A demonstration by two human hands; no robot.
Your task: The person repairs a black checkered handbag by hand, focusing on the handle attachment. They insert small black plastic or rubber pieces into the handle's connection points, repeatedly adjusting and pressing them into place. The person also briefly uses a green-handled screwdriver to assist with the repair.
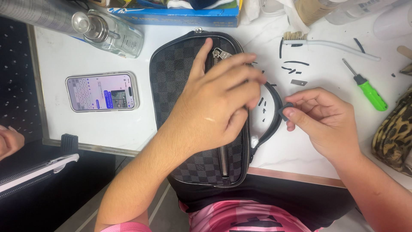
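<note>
Left hand (214,107) spread flat on checkered black pouch (180,77) atop white bench (107,129), right hand (326,120) beside pouch, grip pinching its black strap (277,101), green screwdriver (368,90) right of pouch

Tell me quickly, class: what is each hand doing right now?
Left hand: open, fingers spread, resting on the dark checkered bag.
Right hand: closed, pinching the bag's black strap.

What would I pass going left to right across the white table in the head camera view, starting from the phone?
Phone → dark checkered bag with the left hand resting on it → curved black strap → right hand pinching the strap → green-handled screwdriver → leopard-print bag.
</note>
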